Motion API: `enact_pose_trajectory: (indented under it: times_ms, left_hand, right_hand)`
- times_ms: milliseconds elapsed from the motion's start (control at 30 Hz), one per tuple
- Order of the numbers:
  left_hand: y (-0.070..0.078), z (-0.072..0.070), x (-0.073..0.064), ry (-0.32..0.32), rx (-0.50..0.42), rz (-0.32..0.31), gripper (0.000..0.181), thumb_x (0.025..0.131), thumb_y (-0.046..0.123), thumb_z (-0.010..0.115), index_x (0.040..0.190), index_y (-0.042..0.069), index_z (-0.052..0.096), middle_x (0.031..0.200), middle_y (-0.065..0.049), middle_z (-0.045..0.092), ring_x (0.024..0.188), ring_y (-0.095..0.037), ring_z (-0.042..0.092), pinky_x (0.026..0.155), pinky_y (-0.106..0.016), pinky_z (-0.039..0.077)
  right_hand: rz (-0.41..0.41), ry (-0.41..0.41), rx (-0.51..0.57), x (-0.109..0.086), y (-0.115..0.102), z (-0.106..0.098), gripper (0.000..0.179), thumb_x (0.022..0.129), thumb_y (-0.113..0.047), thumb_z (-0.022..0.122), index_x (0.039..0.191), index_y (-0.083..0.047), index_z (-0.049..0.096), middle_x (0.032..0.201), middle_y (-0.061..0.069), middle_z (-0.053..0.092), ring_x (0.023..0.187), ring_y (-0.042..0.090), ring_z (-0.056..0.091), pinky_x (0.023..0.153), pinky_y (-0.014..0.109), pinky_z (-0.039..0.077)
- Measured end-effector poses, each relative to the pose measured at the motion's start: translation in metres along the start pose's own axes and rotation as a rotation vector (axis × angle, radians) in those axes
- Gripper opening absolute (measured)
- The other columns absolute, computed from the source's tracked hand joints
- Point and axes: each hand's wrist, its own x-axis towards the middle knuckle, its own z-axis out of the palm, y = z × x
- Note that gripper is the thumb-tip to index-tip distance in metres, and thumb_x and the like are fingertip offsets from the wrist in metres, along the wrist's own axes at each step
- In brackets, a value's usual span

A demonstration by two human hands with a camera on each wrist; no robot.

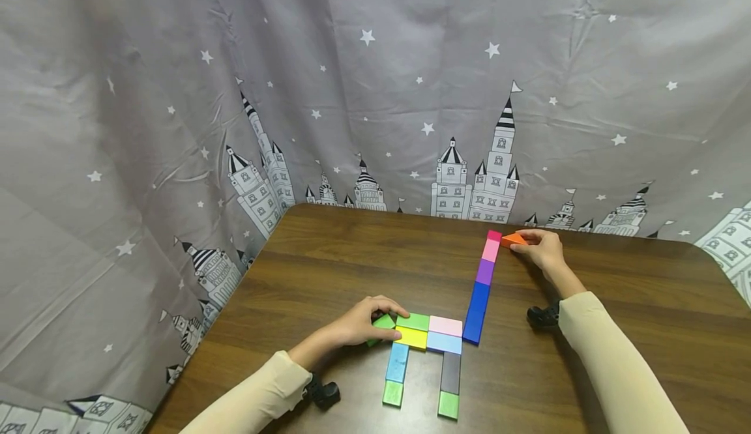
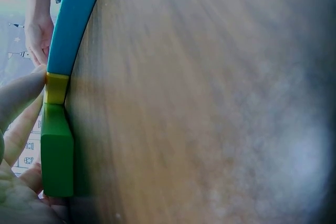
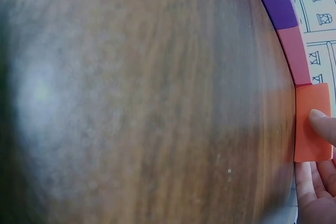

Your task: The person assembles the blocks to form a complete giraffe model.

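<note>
On the table, my right hand (image 1: 547, 251) pinches an orange triangular block (image 1: 512, 240) next to the top of a slanted column. In the right wrist view the thumb lies on the face of the orange block (image 3: 310, 129). My left hand (image 1: 360, 322) arches over a green block (image 1: 383, 324) at the left end of a flat block figure. Its thumb touches the yellow block (image 1: 415, 339) and its index finger reaches the light green block (image 1: 414, 321). The left wrist view shows the green block (image 2: 56, 156) beside the yellow one, the palm partly hiding it.
A pink block (image 1: 446, 325) and a light blue block (image 1: 444, 343) continue the figure. Below extend two legs, one blue (image 1: 397, 362), one dark grey (image 1: 450, 372), each tipped green. The column has blue (image 1: 477, 313), purple (image 1: 484, 271) and pink (image 1: 491, 249) blocks. A grey curtain (image 1: 375, 95) hangs behind.
</note>
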Motion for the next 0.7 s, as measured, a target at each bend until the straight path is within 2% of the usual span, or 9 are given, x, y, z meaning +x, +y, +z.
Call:
enact_pose_trajectory:
  times_ms: [133, 333, 500, 700]
  left_hand:
    - [0.0000, -0.0005, -0.0001, 0.000, -0.006, 0.003, 0.033, 0.090, 0.020, 0.077, 0.121, 0.010, 0.071, 0.120, -0.003, 0.066, 0.109, -0.023, 0.056, 0.090, -0.036, 0.045]
    - [0.0000, 0.0000, -0.0001, 0.002, -0.005, -0.003, 0.033, 0.090, 0.020, 0.077, 0.121, 0.010, 0.071, 0.120, -0.003, 0.066, 0.109, -0.022, 0.056, 0.091, -0.035, 0.045]
    - [0.0006, -0.0002, -0.0002, -0.001, -0.004, -0.003, 0.033, 0.090, 0.020, 0.077, 0.121, 0.010, 0.071, 0.120, -0.003, 0.066, 0.109, -0.022, 0.056, 0.091, -0.036, 0.046]
    - [-0.0008, -0.0001, 0.0013, -0.018, -0.014, 0.007, 0.033, 0.091, 0.021, 0.076, 0.122, 0.010, 0.071, 0.120, -0.003, 0.066, 0.109, -0.022, 0.056, 0.090, -0.036, 0.046]
  right_hand:
    - [-0.012, 0.003, 0.014, -0.0001, -0.0003, 0.0003, 0.043, 0.083, -0.005, 0.081, 0.119, 0.012, 0.065, 0.108, 0.028, 0.069, 0.074, -0.004, 0.053, 0.066, 0.010, 0.043]
    - [0.001, -0.007, 0.016, -0.0002, -0.0002, 0.0004, 0.043, 0.084, -0.004, 0.080, 0.120, 0.012, 0.065, 0.109, 0.028, 0.068, 0.077, 0.001, 0.054, 0.066, 0.011, 0.043]
    - [0.005, -0.014, 0.031, 0.0002, 0.0002, 0.0005, 0.044, 0.083, -0.002, 0.080, 0.122, 0.013, 0.064, 0.112, 0.030, 0.067, 0.077, -0.001, 0.054, 0.066, 0.009, 0.044]
    - [-0.013, -0.027, 0.048, -0.0043, 0.0048, -0.0047, 0.053, 0.084, -0.014, 0.082, 0.126, 0.012, 0.062, 0.118, 0.031, 0.064, 0.077, -0.005, 0.053, 0.068, 0.007, 0.045]
